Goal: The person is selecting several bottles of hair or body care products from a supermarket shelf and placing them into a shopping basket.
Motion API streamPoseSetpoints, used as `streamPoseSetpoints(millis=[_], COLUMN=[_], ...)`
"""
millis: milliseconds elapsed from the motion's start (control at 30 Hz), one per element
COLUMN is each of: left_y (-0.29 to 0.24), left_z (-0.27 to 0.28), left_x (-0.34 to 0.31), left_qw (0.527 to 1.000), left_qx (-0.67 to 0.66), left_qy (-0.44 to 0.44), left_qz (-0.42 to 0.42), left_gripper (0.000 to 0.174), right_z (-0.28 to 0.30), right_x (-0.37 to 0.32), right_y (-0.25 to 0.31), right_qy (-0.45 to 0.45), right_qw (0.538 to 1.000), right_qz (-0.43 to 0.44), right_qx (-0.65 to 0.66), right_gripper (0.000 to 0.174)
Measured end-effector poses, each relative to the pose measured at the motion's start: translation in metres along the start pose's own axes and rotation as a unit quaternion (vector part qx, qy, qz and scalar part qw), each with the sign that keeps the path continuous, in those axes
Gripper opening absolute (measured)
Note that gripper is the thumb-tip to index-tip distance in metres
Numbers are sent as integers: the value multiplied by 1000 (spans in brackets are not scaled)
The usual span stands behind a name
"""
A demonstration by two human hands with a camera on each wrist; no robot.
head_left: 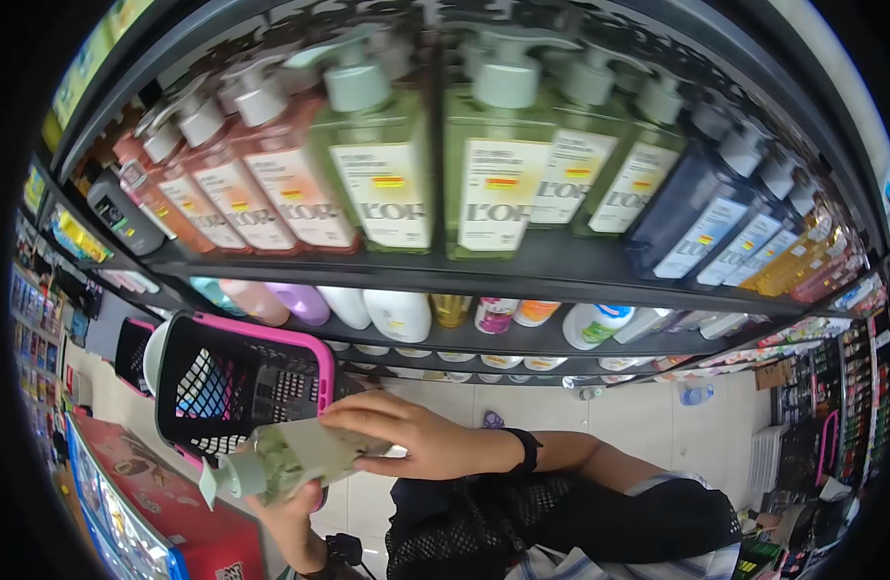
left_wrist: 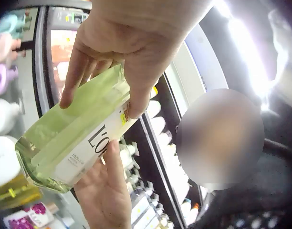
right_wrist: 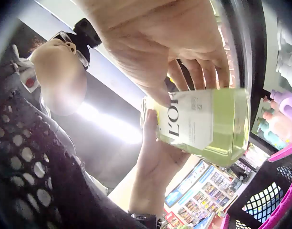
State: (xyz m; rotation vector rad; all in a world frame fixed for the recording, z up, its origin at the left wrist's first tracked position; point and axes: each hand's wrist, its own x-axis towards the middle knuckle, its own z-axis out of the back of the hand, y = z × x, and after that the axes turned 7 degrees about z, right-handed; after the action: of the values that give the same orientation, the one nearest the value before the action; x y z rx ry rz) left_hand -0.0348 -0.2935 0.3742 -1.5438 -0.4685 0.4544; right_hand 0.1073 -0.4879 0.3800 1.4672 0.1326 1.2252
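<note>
A pump bottle of clear green liquid lies tilted between my two hands, its pale green pump head pointing to the lower left in the head view. My left hand grips it near the pump end, thumb along the side. Across the lower body, my right hand holds it with fingers over the top and thumb on the near side. Both wrist views show the white label with large dark lettering and a yellow-orange sticker. Left-hand fingers hide part of the bottle's upper end.
A pink-rimmed black shopping basket stands just beyond the bottle. Ahead, a dark shelf carries green, pink and blue pump bottles, with white and purple bottles on the tier below. A red display box stands at lower left.
</note>
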Motion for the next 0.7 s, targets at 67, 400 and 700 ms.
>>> streamPoseSetpoints(millis=[67,400,700], left_y=[8,79,227], left_z=[27,162,223], left_x=[9,115,211], left_qw=[991,950,933], left_qx=[36,154,111], left_qy=[-128,-270,-278], left_qz=[-13,21,201], left_gripper=[94,53,63], right_z=[-14,-34,-39], right_x=[3,18,5], right_y=[-20,-70,-111], right_qy=[48,148,97], right_qw=[996,980,952], right_qz=[31,-124,-286], right_qx=[-65,-47,-59], right_gripper=[42,17,17])
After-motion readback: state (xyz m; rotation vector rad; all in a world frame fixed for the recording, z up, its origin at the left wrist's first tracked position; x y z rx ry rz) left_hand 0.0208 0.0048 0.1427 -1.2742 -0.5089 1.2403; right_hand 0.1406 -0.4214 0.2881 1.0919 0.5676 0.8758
